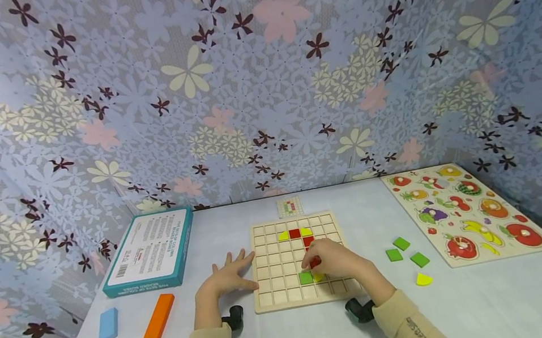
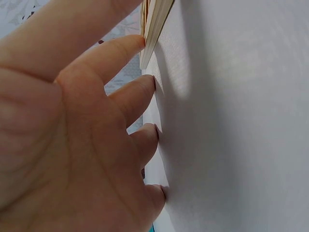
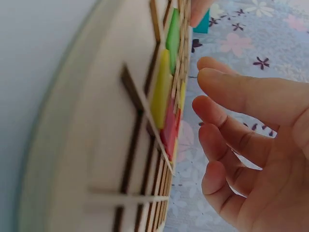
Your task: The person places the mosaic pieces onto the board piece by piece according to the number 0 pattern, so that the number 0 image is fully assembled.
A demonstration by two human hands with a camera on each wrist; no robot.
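Note:
A wooden grid board point(image 1: 275, 260) lies mid-table with red point(image 1: 294, 234), yellow point(image 1: 283, 236) and green point(image 1: 306, 277) tiles set in its cells. My left hand point(image 1: 229, 277) lies flat on the white table with fingers spread, the fingertips point(image 2: 153, 82) on the cloth and the index finger against the board's left edge point(image 2: 153, 29). My right hand point(image 1: 334, 260) hovers over the board's lower right, just beside a red tile point(image 1: 315, 262). In the right wrist view its fingers point(image 3: 227, 121) are loosely curved, clear of the board point(image 3: 96, 121), and hold nothing.
Three loose green squares point(image 1: 401, 243) and a yellow quarter-round point(image 1: 423, 279) lie right of the board. A fruit puzzle point(image 1: 467, 211) is at far right, a teal box point(image 1: 150, 250) at left, with blue point(image 1: 108, 325) and orange point(image 1: 159, 318) blocks. A pattern card point(image 1: 290, 207) sits behind the board.

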